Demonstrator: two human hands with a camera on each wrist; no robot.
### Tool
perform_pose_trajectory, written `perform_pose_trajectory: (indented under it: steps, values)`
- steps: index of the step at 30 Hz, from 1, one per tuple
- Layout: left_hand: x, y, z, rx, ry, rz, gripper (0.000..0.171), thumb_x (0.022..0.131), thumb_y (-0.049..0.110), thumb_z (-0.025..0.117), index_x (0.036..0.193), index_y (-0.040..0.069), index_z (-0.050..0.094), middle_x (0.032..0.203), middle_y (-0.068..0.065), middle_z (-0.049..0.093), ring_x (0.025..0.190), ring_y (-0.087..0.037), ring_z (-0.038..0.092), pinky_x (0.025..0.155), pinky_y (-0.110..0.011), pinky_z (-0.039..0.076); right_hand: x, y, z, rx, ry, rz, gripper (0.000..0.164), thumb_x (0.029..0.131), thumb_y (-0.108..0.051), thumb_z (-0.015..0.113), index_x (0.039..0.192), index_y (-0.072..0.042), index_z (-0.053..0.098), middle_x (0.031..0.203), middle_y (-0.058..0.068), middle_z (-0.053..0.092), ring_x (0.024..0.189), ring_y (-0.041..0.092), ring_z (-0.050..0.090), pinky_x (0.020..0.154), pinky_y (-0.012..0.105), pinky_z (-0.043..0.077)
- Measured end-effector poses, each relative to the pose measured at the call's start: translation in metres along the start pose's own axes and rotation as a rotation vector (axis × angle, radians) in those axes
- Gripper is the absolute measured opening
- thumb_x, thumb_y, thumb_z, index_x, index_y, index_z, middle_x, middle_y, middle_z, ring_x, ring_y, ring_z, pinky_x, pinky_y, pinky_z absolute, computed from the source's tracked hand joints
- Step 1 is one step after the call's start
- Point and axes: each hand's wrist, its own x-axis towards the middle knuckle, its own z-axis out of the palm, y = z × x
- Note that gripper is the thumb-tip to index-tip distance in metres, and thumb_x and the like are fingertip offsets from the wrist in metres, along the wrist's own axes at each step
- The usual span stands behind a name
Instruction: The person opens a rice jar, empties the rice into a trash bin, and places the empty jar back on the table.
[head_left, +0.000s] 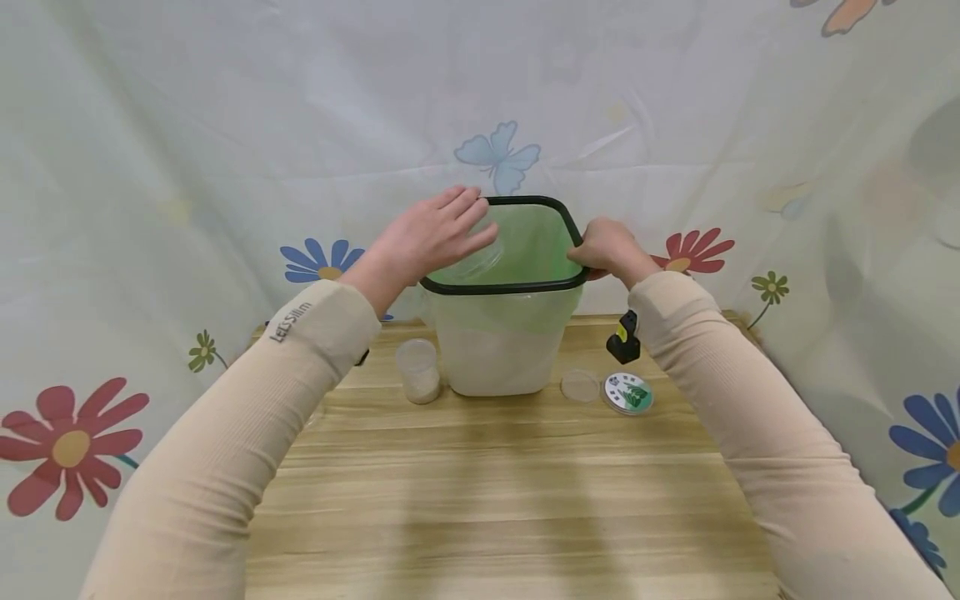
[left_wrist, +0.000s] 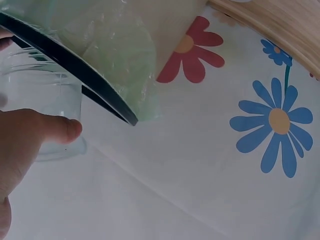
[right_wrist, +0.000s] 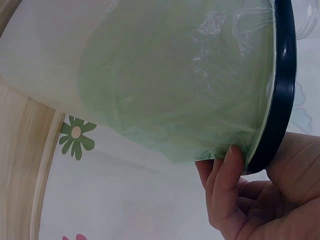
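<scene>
A translucent white bin (head_left: 497,358) with a black rim (head_left: 498,289) stands at the back of the table, lined with a thin green plastic bag (head_left: 536,242). My left hand (head_left: 433,237) holds a clear jar (left_wrist: 47,95) tilted at the left side of the bin's mouth; the thumb (left_wrist: 62,129) lies along the jar's wall. In the head view that hand covers most of the jar. My right hand (head_left: 611,250) grips the rim at the right side, and its fingertips (right_wrist: 232,157) touch the bag's folded edge outside the bin.
Left of the bin stands a clear container (head_left: 418,379) with pale contents low inside. To the right lie a clear round lid (head_left: 581,385) and a round disc with a green print (head_left: 628,393). A small black-and-yellow object (head_left: 624,340) stands behind them. A flowered curtain (head_left: 337,108) hangs behind.
</scene>
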Motion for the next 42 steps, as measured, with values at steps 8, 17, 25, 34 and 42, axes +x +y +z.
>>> perform_pose_trajectory:
  steps: [8, 17, 25, 34, 42]
  values:
    - [0.0, -0.0018, -0.0017, -0.014, -0.108, 0.011, 0.114, 0.051, 0.044, 0.086, 0.137, 0.006, 0.021, 0.142, -0.023, 0.028, 0.135, -0.035, 0.024, 0.114, -0.041, 0.019, -0.001, -0.0005, -0.0002, 0.0, -0.008, -0.002, 0.022, 0.083, -0.012, 0.049, 0.063, -0.004, 0.049, 0.058, 0.004, 0.053, 0.044, 0.008, 0.057, 0.046, 0.02, 0.05]
    - [0.001, -0.0024, -0.0025, 0.046, -0.093, 0.036, 0.112, 0.056, 0.041, 0.085, 0.14, 0.006, 0.02, 0.149, -0.02, 0.022, 0.139, -0.033, 0.018, 0.115, -0.039, 0.014, -0.002, -0.0018, -0.0003, -0.014, -0.003, -0.003, 0.023, 0.082, -0.012, 0.048, 0.06, -0.005, 0.048, 0.053, 0.002, 0.052, 0.041, 0.006, 0.054, 0.045, 0.02, 0.049]
    - [0.0059, 0.0001, -0.0057, 0.164, -0.089, 0.083, 0.075, 0.083, 0.005, 0.065, 0.145, 0.013, 0.023, 0.15, -0.013, 0.023, 0.14, -0.027, 0.017, 0.116, -0.04, 0.01, -0.0011, -0.0035, -0.0002, -0.05, 0.005, -0.001, 0.025, 0.082, -0.013, 0.048, 0.058, -0.006, 0.048, 0.049, 0.001, 0.053, 0.037, 0.005, 0.053, 0.046, 0.021, 0.049]
    - [0.0082, 0.0026, -0.0073, 0.225, -0.136, 0.127, 0.079, 0.084, 0.004, 0.064, 0.147, 0.017, 0.019, 0.151, -0.011, 0.021, 0.141, -0.027, 0.012, 0.115, -0.044, 0.007, 0.0002, -0.0032, 0.0005, -0.049, 0.0, -0.004, 0.024, 0.082, -0.013, 0.048, 0.059, -0.006, 0.049, 0.05, 0.001, 0.053, 0.038, 0.005, 0.054, 0.046, 0.021, 0.049]
    - [0.0066, 0.0033, -0.0048, 0.229, -0.122, 0.117, 0.079, 0.084, 0.004, 0.064, 0.147, 0.017, 0.018, 0.15, -0.012, 0.023, 0.14, -0.029, 0.015, 0.115, -0.044, 0.009, -0.0002, -0.0027, 0.0003, -0.054, 0.001, 0.001, 0.024, 0.082, -0.012, 0.048, 0.059, -0.005, 0.05, 0.05, 0.002, 0.053, 0.039, 0.006, 0.054, 0.046, 0.021, 0.049]
